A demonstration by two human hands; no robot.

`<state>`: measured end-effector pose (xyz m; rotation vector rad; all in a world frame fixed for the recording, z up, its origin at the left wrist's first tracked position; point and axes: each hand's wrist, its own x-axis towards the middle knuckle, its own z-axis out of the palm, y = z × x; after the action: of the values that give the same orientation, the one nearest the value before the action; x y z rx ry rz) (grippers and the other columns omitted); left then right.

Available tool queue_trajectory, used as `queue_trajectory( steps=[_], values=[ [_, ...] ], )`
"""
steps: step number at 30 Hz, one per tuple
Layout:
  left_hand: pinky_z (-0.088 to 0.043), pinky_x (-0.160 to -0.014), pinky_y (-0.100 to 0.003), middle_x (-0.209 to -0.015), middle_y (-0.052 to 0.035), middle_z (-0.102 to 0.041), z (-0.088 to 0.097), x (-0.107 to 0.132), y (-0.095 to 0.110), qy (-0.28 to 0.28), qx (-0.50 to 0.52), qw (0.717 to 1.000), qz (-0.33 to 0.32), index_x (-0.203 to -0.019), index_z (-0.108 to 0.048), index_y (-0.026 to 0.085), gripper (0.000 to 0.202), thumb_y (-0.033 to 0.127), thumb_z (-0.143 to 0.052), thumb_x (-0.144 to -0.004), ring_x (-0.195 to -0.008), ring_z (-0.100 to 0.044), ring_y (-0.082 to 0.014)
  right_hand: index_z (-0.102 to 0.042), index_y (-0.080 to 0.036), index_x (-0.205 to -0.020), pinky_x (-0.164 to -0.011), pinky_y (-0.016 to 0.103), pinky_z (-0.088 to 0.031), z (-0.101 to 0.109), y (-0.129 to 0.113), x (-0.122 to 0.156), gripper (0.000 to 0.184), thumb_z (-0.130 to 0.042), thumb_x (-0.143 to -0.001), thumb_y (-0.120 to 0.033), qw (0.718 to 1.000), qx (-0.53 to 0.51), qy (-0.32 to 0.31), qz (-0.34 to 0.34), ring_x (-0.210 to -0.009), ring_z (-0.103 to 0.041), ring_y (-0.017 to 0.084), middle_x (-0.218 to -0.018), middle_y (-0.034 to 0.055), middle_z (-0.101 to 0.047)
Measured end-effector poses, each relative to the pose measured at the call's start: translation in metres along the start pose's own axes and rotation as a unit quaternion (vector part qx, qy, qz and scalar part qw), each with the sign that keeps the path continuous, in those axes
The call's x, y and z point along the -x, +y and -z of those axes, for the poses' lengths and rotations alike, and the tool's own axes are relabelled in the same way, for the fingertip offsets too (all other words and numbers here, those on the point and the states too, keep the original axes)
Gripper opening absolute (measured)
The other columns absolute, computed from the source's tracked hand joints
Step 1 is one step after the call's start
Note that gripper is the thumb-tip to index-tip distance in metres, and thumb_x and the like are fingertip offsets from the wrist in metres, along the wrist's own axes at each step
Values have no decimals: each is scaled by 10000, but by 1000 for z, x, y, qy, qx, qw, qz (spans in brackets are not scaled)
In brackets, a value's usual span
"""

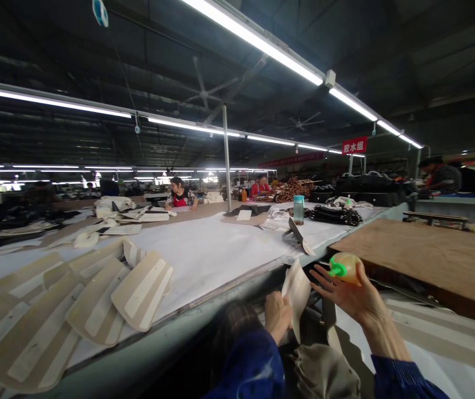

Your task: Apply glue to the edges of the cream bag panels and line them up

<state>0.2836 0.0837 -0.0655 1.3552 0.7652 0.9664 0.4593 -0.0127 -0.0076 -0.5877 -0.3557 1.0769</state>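
My left hand [277, 317] is closed on the edge of a beige panel [297, 288], which stands tilted in front of me. Just right of it, my right hand [356, 296] has its fingers stretched toward the panel. A yellowish squeeze bottle [350, 263] with a bright green nozzle cap lies in the crook of that thumb, its nozzle pointing left. Below the hands, a crumpled beige fabric piece [326, 371] rests near my lap. More beige panels [141, 291] with pale strips lie overlapped on the table at left.
The long white-covered table [208, 249] stretches ahead. On it are a water bottle [299, 210], dark stacked strips [335, 215] and a curved grey piece [299, 238]. A brown board [420, 255] stands at right. People sit farther back, one in a red apron [179, 200].
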Motion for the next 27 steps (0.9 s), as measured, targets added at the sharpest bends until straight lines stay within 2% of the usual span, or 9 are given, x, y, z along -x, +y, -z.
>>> queue_trajectory(
  steps=[2,4,7,11,15,19,21,24,27],
  values=[
    [-578,-711,-344,-992,-44,-686,2,1,9,17,67,998,12,-1067,-651,146,267,383,-604,-954,-808,-675,-176,-598,-180,-1115,-1048,612,-434,-7,3,3,584,-589,-819,-684,1000,-13,-4,7,-1331,-490,383,-1367,222,-556],
    [-581,-703,-350,-995,-55,-688,6,5,24,38,142,989,1,-1108,-629,143,333,437,-545,-977,-797,-678,-173,-594,-188,-1110,-1058,532,-458,-14,7,6,580,-598,-813,-686,1000,-26,-12,8,-1337,-492,342,-1385,215,-542],
    [-577,-821,-399,-1120,-101,-697,12,13,53,44,238,969,-56,-1188,-593,153,402,482,-520,-968,-967,-697,-214,-599,-178,-1117,-1050,494,-472,-29,20,12,608,-613,-799,-696,998,-42,-40,-20,-1337,-493,325,-1371,221,-546],
    [-526,-954,-356,-1169,-110,-718,19,23,76,30,279,952,-121,-1129,-619,182,402,501,-567,-890,-1134,-670,-238,-652,-198,-1010,-1060,541,-440,-52,47,22,584,-646,-756,-723,991,-56,-102,-71,-1306,-515,353,-1321,202,-585],
    [-489,-986,-368,-1101,-101,-730,26,32,69,59,233,961,-138,-1036,-644,194,392,538,-635,-846,-1149,-640,-272,-688,-202,-1044,-1070,537,-427,-66,65,32,566,-637,-788,-703,983,-59,-153,-86,-1188,-603,310,-1245,157,-647],
    [-460,-995,-359,-982,-96,-746,33,45,60,67,181,971,-140,-910,-688,188,357,531,-695,-811,-1098,-626,-295,-717,-200,-998,-1011,475,-494,-69,68,38,546,-691,-754,-687,983,-50,-164,-72,-1072,-659,269,-1072,105,-722],
    [-470,-980,-349,-959,-95,-750,34,54,59,41,173,974,-138,-891,-709,188,337,511,-721,-795,-1072,-637,-296,-719,-208,-1030,-933,433,-546,-70,69,38,500,-741,-751,-622,983,-37,-164,-71,-976,-689,246,-992,76,-741],
    [-495,-974,-363,-997,-107,-754,42,68,57,-34,184,975,-122,-886,-737,174,291,422,-801,-748,-1080,-657,-308,-713,-221,-1092,-828,376,-584,-69,73,35,440,-789,-761,-501,985,-17,-157,-66,-838,-705,217,-930,40,-753],
    [-544,-939,-454,-1094,-124,-740,69,77,49,-69,230,968,-74,-964,-734,174,317,433,-775,-786,-1135,-658,-339,-704,-198,-1097,-851,415,-574,-66,73,30,437,-740,-806,-523,988,-3,-140,-62,-900,-705,244,-993,67,-749]
  ],
)
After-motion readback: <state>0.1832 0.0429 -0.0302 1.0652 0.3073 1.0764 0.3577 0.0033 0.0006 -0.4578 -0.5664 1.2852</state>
